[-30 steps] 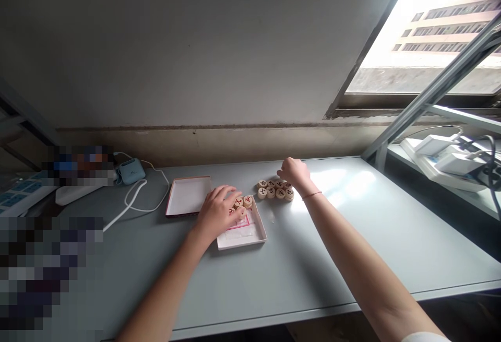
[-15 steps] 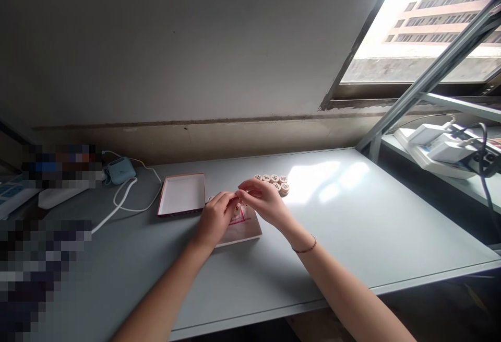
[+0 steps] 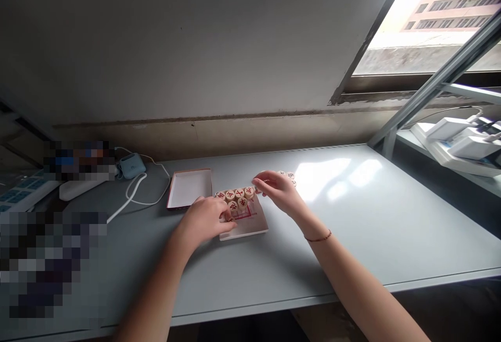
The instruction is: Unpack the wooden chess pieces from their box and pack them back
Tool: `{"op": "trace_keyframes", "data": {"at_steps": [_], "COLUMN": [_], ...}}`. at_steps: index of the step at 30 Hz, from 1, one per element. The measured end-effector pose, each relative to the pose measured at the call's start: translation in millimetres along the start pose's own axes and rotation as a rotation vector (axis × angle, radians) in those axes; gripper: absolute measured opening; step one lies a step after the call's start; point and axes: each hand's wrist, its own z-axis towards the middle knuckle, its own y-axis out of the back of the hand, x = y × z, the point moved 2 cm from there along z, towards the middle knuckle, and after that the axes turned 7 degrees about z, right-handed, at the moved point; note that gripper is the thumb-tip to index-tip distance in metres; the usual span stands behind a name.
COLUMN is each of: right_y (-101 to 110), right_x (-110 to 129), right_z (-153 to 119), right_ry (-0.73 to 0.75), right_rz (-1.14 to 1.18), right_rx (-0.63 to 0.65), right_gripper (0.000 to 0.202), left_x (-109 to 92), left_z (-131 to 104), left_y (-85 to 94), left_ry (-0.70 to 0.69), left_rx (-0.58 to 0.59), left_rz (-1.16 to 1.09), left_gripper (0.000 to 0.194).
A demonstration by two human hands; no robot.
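Note:
A shallow open box (image 3: 245, 231) lies on the desk, with several round wooden Chinese chess pieces (image 3: 239, 194) in its far part, their red characters facing up. My left hand (image 3: 203, 219) reaches over the box's left side. Its thumb and fingers close on a chess piece (image 3: 230, 220) low in the box, mostly hidden by the fingers. My right hand (image 3: 281, 191) hovers by the box's far right corner, fingers loosely curved and apart, with nothing visible in them. Behind it, more chess pieces (image 3: 290, 176) with black characters are partly covered by that hand.
The upturned box lid (image 3: 190, 188) rests left of the box, white inside. Farther left are a blue charger (image 3: 132, 166), white cables (image 3: 136, 190) and a power strip (image 3: 88, 183). A metal post (image 3: 430, 86) and a shelf holding white adapters (image 3: 475, 143) stand at right.
My hands, together over the box before, have parted. The left went down and left into the box; the right moved right. The red pieces now show, and the view has shifted slightly.

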Motion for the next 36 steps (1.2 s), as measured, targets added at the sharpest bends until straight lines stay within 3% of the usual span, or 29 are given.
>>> {"op": "trace_keyframes", "data": {"at_steps": [3, 10, 16, 21, 23, 30, 36], "right_y": [0.3, 1.7, 3.7, 5.6, 6.9, 10.8, 9.2], "right_x": [0.6, 2.4, 2.7, 4.2, 4.6, 3.7, 4.4], "right_z": [-0.4, -0.5, 0.4, 0.6, 0.7, 1.5, -1.1], "right_ry": [-0.001, 0.006, 0.019, 0.022, 0.025, 0.052, 0.055], "right_rz": [-0.003, 0.003, -0.016, 0.0, 0.012, -0.043, -0.09], "right_rx": [0.01, 0.034, 0.041, 0.024, 0.015, 0.0, 0.034], "right_gripper": [0.036, 0.034, 0.034, 0.034, 0.034, 0.03, 0.025], "left_x": [-9.5, -26.5, -32.1, -33.7, -35.1, -35.9, -32.8], "left_z": [-4.1, -6.5, -11.5, 3.1, 14.4, 37.7, 38.3], "left_y": [-1.7, -1.7, 2.4, 4.6, 1.0, -26.7, -34.0], "left_ry": [0.063, 0.078, 0.135, -0.021, -0.064, -0.139, -0.162], "left_rx": [0.036, 0.128, 0.181, 0.0, -0.082, -0.145, -0.222], "left_rz": [0.069, 0.175, 0.159, -0.037, -0.003, 0.157, 0.192], "left_gripper": [0.004, 0.02, 0.019, 0.008, 0.005, 0.007, 0.011]}}
